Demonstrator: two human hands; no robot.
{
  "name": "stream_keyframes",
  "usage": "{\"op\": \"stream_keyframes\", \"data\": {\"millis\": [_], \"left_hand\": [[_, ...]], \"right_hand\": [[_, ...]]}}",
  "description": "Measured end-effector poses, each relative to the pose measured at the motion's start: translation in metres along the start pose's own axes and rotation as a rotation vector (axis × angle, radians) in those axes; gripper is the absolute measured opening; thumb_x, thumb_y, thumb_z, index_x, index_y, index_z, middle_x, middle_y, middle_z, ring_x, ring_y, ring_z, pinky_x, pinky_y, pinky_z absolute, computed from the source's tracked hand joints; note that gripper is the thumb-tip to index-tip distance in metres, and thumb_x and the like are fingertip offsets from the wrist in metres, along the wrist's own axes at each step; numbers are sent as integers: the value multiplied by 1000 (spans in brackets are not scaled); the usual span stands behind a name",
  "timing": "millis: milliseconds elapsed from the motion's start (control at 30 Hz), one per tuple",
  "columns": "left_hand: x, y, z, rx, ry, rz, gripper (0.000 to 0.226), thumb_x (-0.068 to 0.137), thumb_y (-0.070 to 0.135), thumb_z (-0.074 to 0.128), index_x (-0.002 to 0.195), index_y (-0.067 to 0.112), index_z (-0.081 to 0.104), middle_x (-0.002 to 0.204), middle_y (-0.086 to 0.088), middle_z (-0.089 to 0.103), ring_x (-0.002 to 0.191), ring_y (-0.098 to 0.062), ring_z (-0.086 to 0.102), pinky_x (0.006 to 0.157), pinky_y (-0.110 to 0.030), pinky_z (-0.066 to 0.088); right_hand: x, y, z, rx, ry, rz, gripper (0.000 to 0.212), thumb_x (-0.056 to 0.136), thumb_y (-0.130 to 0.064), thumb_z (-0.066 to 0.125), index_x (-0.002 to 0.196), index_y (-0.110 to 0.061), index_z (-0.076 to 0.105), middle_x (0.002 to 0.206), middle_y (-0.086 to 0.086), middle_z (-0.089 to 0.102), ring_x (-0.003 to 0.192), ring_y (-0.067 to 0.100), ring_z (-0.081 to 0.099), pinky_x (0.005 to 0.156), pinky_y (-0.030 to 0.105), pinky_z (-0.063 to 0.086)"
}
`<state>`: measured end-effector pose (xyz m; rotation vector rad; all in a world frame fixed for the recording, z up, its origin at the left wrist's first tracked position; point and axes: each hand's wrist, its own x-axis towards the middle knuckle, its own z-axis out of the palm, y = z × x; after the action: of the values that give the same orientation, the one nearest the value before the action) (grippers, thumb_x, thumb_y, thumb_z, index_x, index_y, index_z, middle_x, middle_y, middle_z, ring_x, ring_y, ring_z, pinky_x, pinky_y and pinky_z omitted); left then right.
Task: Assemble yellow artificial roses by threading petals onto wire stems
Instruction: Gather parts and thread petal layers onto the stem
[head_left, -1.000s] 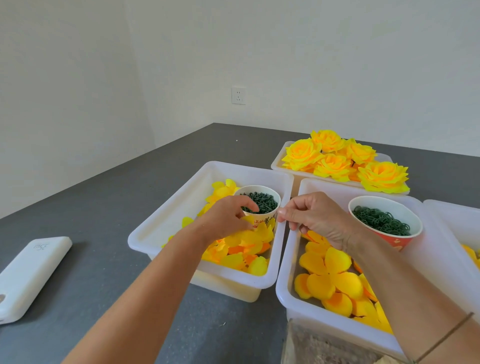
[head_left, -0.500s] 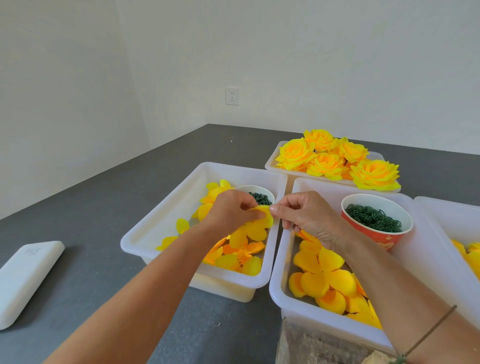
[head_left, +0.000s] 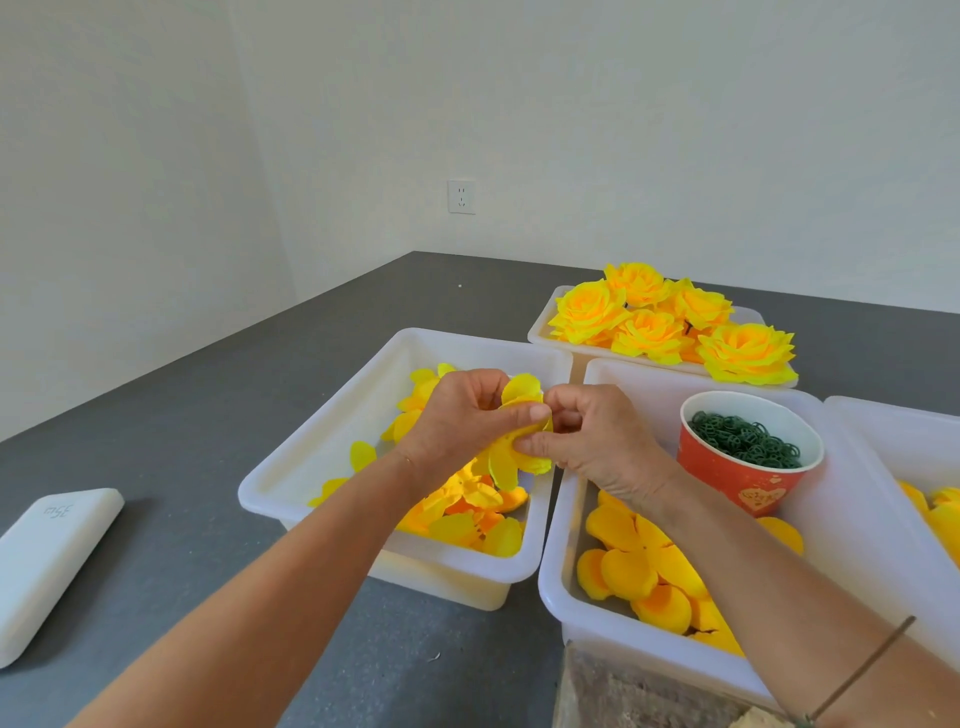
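My left hand (head_left: 457, 415) and my right hand (head_left: 597, 441) meet above the left white bin (head_left: 322, 457), both pinching one yellow petal piece (head_left: 519, 452). Its lobes stick up above my fingers and hang down below them. No wire stem is visible between my fingers. Loose yellow petals (head_left: 467, 514) lie in that bin under my hands. The middle white bin (head_left: 566, 587) holds larger orange-yellow petals (head_left: 639, 566) and a red paper cup (head_left: 748, 452) full of small dark green rings. Finished yellow roses (head_left: 670, 322) fill a white tray at the back.
A white flat box (head_left: 47, 561) lies on the grey table at the left. A third white bin (head_left: 914, 467) with yellow petals sits at the right edge. A brownish block (head_left: 639, 696) is at the bottom, in front of the middle bin. White walls meet behind the table.
My left hand has lifted a yellow petal piece out of the left bin. My right hand has closed in and taken hold of it too. The small cup in the left bin is now hidden.
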<state>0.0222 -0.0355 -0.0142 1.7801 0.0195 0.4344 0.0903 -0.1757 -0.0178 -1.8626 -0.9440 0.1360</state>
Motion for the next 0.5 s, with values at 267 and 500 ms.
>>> {"op": "stream_keyframes", "data": {"millis": [267,500], "left_hand": [[0,-1,-8,21,102,-16,4,82,5,67,77,6,67,70,-5,63,66,-12,57,66,-26,50],[3,-1,-5,105,205,-44,20,83,12,68,67,3,58,58,-5,48,54,-12,41,48,-19,38]], "right_hand": [[3,1,-1,292,137,181,25,79,-6,72,101,-15,64,80,1,71,61,-1,64,49,9,44],[4,-3,-3,353,198,175,16,83,-6,67,83,-22,68,63,-7,66,49,-6,55,43,7,38]]}}
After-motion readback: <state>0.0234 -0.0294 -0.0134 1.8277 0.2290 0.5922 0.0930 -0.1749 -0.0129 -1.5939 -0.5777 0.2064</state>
